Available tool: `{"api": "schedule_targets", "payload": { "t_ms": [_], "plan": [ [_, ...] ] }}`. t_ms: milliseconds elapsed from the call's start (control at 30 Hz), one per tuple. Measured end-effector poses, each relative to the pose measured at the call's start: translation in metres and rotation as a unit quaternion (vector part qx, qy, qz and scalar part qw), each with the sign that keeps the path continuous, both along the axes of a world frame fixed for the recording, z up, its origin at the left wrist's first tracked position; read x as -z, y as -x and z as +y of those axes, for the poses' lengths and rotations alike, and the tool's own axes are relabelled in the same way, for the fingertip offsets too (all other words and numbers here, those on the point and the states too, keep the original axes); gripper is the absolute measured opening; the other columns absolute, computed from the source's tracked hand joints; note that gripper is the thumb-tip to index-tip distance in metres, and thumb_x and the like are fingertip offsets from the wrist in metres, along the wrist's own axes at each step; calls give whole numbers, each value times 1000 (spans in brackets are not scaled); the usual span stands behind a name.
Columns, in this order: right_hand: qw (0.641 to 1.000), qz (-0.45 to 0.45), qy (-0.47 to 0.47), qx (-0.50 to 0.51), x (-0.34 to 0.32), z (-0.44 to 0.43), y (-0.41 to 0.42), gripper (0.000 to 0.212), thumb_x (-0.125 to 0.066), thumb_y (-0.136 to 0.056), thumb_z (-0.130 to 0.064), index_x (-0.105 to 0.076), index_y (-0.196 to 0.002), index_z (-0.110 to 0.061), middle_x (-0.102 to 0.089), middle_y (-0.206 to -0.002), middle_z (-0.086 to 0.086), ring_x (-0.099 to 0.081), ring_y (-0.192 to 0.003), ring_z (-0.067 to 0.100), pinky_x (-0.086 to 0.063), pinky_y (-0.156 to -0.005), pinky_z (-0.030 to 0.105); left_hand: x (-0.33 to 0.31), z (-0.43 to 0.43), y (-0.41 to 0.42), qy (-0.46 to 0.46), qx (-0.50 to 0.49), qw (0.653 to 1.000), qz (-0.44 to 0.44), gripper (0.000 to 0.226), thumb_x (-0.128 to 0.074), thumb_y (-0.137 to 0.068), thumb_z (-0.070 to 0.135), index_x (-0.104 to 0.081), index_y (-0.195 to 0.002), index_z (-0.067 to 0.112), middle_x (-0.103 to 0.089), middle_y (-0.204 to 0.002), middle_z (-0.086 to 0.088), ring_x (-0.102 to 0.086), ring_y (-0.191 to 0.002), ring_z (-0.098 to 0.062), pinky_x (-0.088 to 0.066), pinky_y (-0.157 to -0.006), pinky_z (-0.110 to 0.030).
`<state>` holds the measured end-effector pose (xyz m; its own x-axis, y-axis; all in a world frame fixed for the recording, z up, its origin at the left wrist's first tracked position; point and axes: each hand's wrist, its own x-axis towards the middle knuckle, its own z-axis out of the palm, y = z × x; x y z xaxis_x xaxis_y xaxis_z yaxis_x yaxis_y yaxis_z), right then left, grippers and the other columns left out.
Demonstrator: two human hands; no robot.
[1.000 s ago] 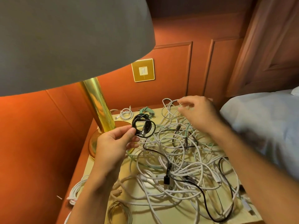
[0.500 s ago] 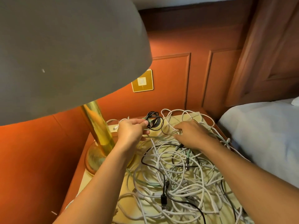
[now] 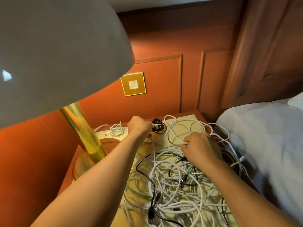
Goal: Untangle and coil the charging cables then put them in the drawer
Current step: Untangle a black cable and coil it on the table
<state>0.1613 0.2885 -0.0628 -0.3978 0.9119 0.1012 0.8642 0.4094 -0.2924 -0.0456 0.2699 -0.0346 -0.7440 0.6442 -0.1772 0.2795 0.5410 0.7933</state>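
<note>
At the far edge of the nightstand (image 3: 195, 117), about midway along it, the left hand (image 3: 139, 126) grips a black coil (image 3: 158, 126), fingers curled round its left side. Whether the coil rests on the top or hangs just over it cannot be told. Toward the far left corner, just left of that hand, lies a white coil (image 3: 116, 129), wound and apart from the rest.

The right hand (image 3: 201, 149) lies palm down near the right edge, on the far part of the tangle (image 3: 173, 185). Its thumb and forefinger pinch a white strand (image 3: 176, 141) that loops out toward the far right corner. The two hands are apart, each closed on its own cable.

The tangle covers the middle and near part of the top and spills over the right edge. It is mostly white cables, with some pale green ones. A black cable (image 3: 151, 182) runs through its left side and ends in a plug near the near edge.

A lamp (image 3: 85, 136) with a brass stem stands at the left edge, and its grey shade (image 3: 57, 54) fills the upper left of the view. A switch (image 3: 133, 84) in a gold plate sits on the panelled wall behind. A bed (image 3: 265, 136) with white sheets lies just beside the right edge.
</note>
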Motion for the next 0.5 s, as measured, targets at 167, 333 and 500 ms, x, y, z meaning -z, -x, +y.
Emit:
{"api": "schedule_targets", "payload": {
  "t_ms": [167,333,500],
  "plan": [
    [1000,30,-1,8,5,3,-5,33,-60,-94,-52,-74,-116,-32,-69,-116,-9,-51,-118,21,-47,-85,34,14,13,5,47,37,993,103,15,-76,-86,17,-74,-75,8,-73,-69,-11,-73,-60,-27,-64,-61,-41],
    [999,46,1,0,5,2,-6,33,-62,-93,-51,-74,-118,-33,-69,-118,-9,-51,-119,21,-48,-87,35,16,9,3,29,69,982,174,12,-72,-87,15,-77,-77,12,-73,-73,-10,-72,-62,-32,-64,-66,-44],
    [996,87,-14,-7,-1,-2,-10,28,-63,-96,-39,-73,-121,-32,-73,-116,-6,-62,-109,22,-51,-93,38,3,-13,-5,0,107,975,195,29,-57,-89,4,-71,-65,12,-75,-79,-14,-72,-58,-30,-61,-59,-37]
  ]
}}
